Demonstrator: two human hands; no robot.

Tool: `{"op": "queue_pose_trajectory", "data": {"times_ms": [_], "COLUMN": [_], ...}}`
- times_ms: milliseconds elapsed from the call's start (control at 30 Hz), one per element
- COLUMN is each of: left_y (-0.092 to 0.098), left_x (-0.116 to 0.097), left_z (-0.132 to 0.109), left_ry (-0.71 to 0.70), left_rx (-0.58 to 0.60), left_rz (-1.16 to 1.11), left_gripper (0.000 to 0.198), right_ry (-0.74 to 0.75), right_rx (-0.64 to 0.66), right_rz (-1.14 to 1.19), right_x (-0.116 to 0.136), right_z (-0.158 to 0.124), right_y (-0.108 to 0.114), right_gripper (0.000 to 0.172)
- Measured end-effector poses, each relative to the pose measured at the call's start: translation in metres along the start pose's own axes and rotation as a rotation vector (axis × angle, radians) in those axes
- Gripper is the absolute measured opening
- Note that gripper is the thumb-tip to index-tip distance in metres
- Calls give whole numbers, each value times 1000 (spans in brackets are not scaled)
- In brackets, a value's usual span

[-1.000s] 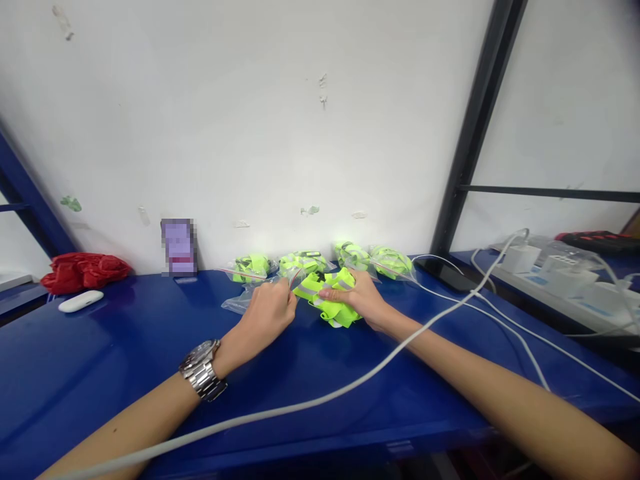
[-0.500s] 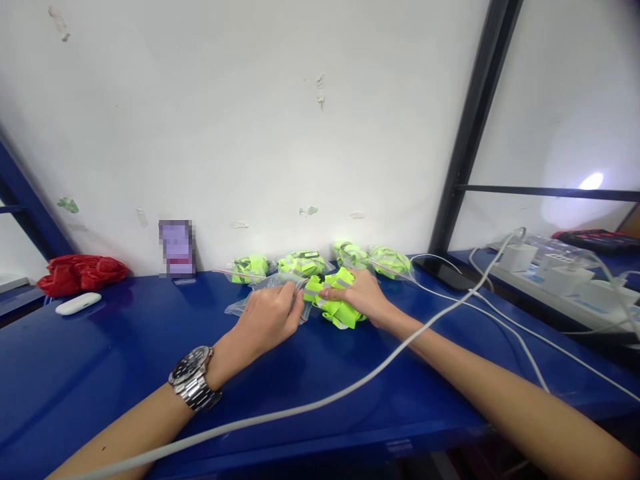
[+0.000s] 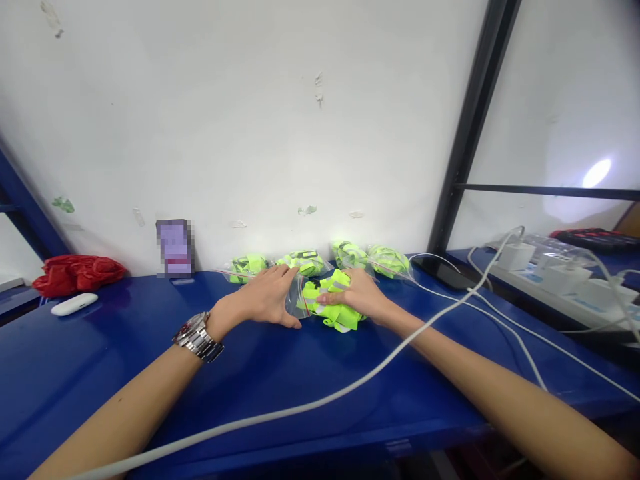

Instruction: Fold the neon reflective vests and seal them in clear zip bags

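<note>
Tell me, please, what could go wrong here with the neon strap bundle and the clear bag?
1. The neon strap bundle looks loosely folded under the right hand; an end might snag at the mouth of the clear bag, on which the left hand rests.
2. The white cable crosses the right forearm; a quick arm move could drag it along.

The bright yellow-green folded cloth band [image 3: 334, 308] has grey stripes. The see-through plastic bag [image 3: 295, 299] has a thin red line. The smooth table [image 3: 125, 363] is deep blue. The long cable [image 3: 350, 390] is white.
</note>
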State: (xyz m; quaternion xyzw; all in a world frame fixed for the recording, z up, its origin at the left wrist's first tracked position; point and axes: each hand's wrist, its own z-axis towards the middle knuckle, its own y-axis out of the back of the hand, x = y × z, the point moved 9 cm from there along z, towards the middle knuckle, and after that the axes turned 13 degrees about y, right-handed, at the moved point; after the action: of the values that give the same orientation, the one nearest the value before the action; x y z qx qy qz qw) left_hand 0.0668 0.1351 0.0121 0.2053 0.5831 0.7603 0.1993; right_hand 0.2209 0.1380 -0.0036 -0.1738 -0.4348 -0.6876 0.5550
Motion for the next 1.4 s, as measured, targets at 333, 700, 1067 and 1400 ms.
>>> {"op": "queue_pose_trajectory", "data": {"times_ms": [333, 700, 1067, 1400], "left_y": [14, 12, 13, 14], "left_x": [-33, -59, -62, -72], "left_z": [-31, -33, -40, -45], "left_ry": [-97, -131, -178, -211], "left_rx": [-243, -389, -371, -359], "left_rz": [-7, 52, 52, -31], "left_gripper": [79, 70, 97, 95], "right_ry": [-91, -14, -43, 101], "right_rx": [227, 229, 362, 205], "right_rz": [152, 112, 420, -49], "right_x": [16, 30, 35, 39], "right_z": [-7, -7, -16, -13], "right_y": [-19, -27, -45, -49], "right_gripper": [25, 20, 28, 28]}}
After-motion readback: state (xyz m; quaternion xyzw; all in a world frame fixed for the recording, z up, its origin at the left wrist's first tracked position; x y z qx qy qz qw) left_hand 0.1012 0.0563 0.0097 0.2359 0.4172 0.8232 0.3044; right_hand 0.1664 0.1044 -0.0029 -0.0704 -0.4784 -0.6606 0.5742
